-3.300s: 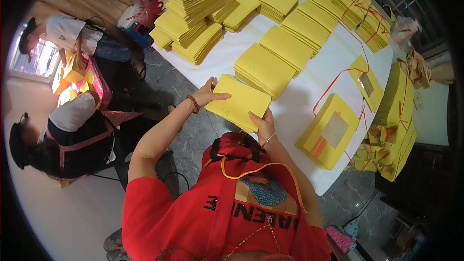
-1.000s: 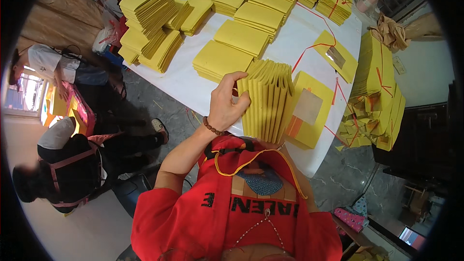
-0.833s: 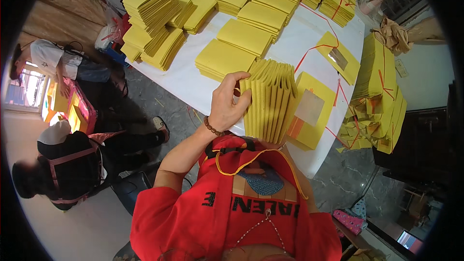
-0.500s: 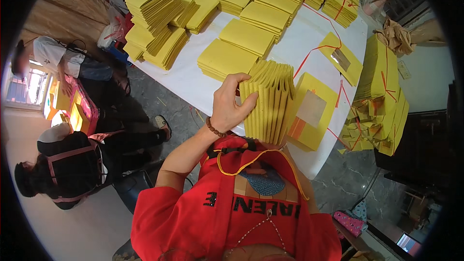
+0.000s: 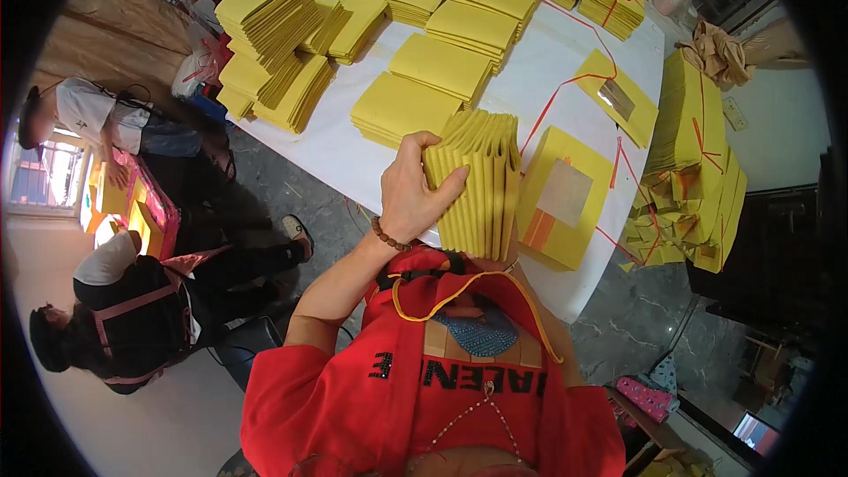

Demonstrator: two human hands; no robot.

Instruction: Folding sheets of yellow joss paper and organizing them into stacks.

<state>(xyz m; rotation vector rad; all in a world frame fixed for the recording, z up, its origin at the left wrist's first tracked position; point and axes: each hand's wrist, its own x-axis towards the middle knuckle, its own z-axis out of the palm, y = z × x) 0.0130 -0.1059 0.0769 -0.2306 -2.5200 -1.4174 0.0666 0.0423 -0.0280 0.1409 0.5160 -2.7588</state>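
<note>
A thick bundle of folded yellow papers point(image 5: 477, 190) stands upright at the table's near edge, its folds fanned at the top. My left hand point(image 5: 413, 187) is closed on the bundle's left side, thumb across the front and fingers round the back. Behind the bundle's lower right my right forearm point(image 5: 515, 276) comes up, while the right hand itself is hidden by the papers. Just right of the bundle lies a yellow block of paper point(image 5: 565, 199) with a pale label and an orange strip. Flat yellow stacks point(image 5: 406, 109) lie just beyond my left hand.
The white table point(image 5: 371, 155) carries several more yellow stacks, with taller piles point(image 5: 265, 35) at the far left. Red string point(image 5: 552, 104) trails across it. Tied yellow bundles point(image 5: 685, 141) stand beyond the right edge. Two people work at a small table point(image 5: 146, 203) on the left.
The bundle and my left hand have shifted slightly left in the picture, as has most of the table. My left hand keeps its hold.
</note>
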